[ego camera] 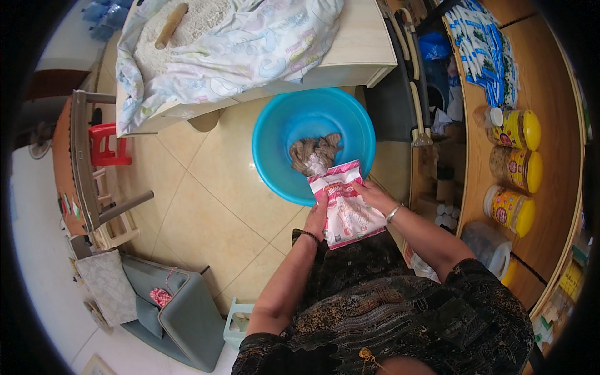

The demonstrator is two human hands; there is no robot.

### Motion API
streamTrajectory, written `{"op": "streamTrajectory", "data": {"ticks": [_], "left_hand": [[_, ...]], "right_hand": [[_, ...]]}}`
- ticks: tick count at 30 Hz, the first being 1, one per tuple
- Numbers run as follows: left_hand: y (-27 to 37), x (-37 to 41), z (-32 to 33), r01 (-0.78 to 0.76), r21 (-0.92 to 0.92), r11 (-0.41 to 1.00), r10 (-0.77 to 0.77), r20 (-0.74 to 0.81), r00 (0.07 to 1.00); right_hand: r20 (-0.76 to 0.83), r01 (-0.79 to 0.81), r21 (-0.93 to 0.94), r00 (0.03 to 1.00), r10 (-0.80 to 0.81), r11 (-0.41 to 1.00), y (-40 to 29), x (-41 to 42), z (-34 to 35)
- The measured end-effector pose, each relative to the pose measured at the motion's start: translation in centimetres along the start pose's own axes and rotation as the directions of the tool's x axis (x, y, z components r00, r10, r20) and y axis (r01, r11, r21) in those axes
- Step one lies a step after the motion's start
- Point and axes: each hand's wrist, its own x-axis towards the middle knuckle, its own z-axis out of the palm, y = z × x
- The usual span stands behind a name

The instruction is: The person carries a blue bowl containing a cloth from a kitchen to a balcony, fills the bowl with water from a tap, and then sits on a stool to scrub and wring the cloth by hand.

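A pink and white washing powder bag (351, 211) is gripped between both hands, its torn top tilted over a round blue plastic basin (269, 173). My left hand (318, 218) holds the bag's left edge, and my right hand (375, 197) pinches its upper right side. In the basin, a crumpled brown cloth (304, 150) lies on the bottom with white powder (315, 165) on its near part. The bag's mouth is just above the powder. How much the bag still contains is hidden.
Beyond the basin stands a pale table (361, 58) with a printed cloth (262, 61), whitish grains and a wooden rolling pin (171, 26). A wooden shelf (534, 61) with yellow-lidded jars (515, 169) is at right. A red stool (108, 144) and grey armchair (192, 318) are at left.
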Motion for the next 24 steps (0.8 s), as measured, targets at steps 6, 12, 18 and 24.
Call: {"op": "streamTrajectory", "data": {"ticks": [6,12,18,24], "left_hand": [[-1.3,-2.5,0.2,-0.289,0.265,0.92,0.272,0.101,0.957],[-1.7,-3.7,-1.6,-0.341,0.378,0.861,0.259,0.252,0.932],[-0.3,-6.0,-0.7,-0.645,0.507,0.571,0.473,0.439,0.764],[2.9,-10.3,1.5,-0.81,0.562,0.167,0.543,0.633,0.551]], "right_hand": [[-0.06,0.096,-0.073,0.993,-0.101,0.993,-3.3,-4.2,0.5],[0.03,0.129,-0.085,0.991,-0.127,0.988,-3.8,-6.9,0.0],[-0.04,0.338,-0.044,0.94,-0.34,0.94,-7.0,-9.5,0.2],[-0.091,0.491,-0.107,0.861,-0.5,0.865,-12.2,-14.3,-0.1]]}}
